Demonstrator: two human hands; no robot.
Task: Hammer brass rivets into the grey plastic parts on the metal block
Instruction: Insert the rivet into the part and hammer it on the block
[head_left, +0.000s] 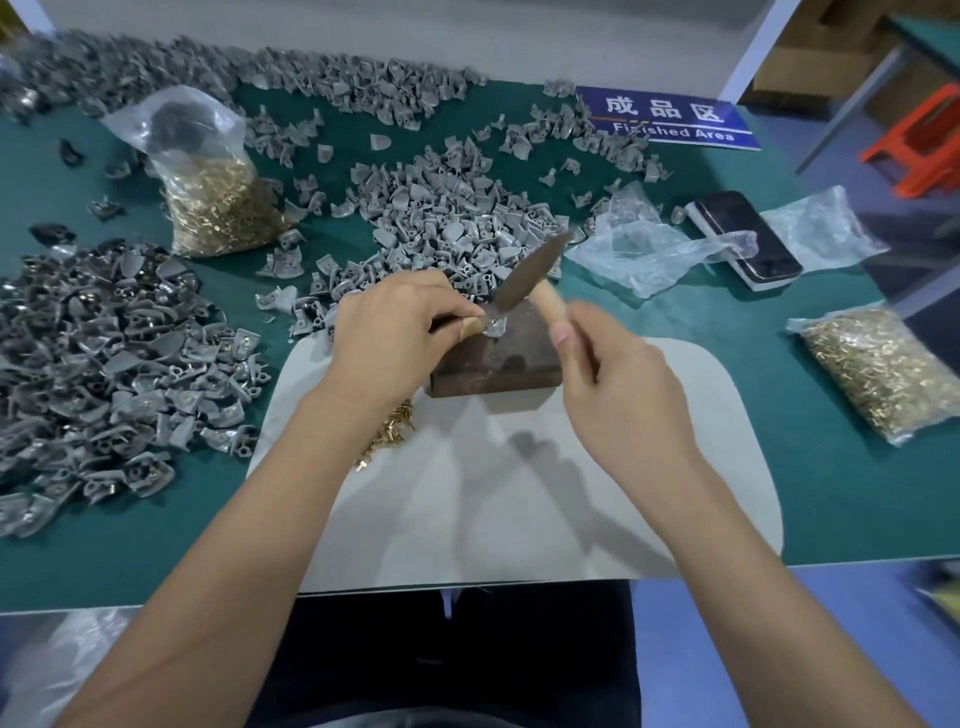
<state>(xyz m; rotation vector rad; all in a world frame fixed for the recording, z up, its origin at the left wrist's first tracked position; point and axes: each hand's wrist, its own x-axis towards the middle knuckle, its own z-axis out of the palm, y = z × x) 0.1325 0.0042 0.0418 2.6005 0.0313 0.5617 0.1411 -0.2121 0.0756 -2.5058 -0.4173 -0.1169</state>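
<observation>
Rivet (496, 323) under blurred hammer (527, 275)

Your forearms are bare to the elbow, no sleeves, watch or rings showing. Your left hand (387, 340) and right hand (618, 387) are gloveless. Dark trousers (447, 660) cover your lap.

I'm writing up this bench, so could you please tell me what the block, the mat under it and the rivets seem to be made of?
Block: probably steel, dull brown and rust-patched with worn edges.
Mat: looks like soft rubber or foam, matte pale grey with rounded corners.
Rivets: likely brass, shiny yellow-gold.
</observation>
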